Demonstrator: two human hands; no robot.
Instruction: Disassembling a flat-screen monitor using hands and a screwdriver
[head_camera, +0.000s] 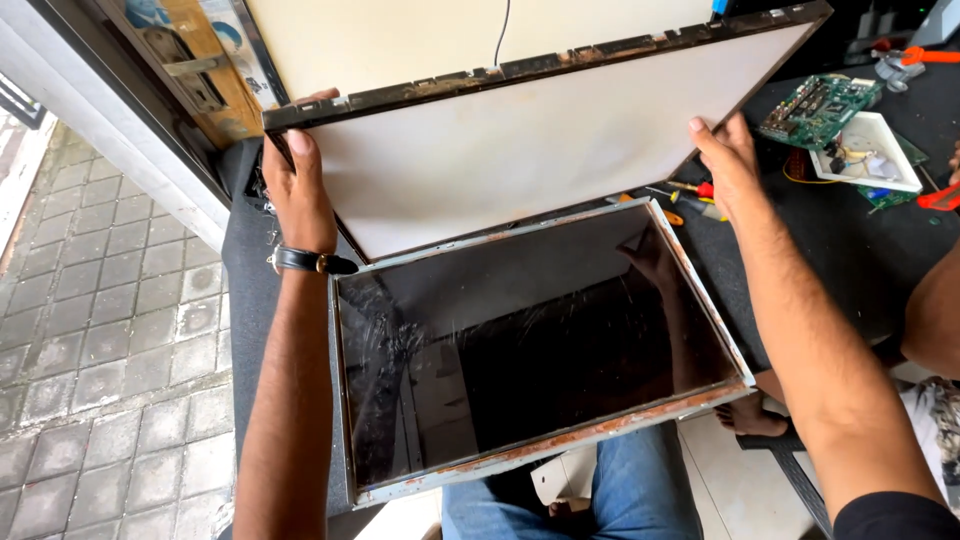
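Dark glass screen panel (540, 350) lies below a raised white backlight panel (520, 150).
Left hand (298, 190) and right hand (728, 160) each grip the white panel's side edges above the black counter (850, 250).

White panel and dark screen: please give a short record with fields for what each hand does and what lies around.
left hand: grips left edge of white panel, thumb on its face
right hand: grips right edge of white panel
white panel: tilted up, raised above the dark screen
dark screen: reflective, in rusty metal frame
nearby: green circuit board, white tray, screwdrivers on black table
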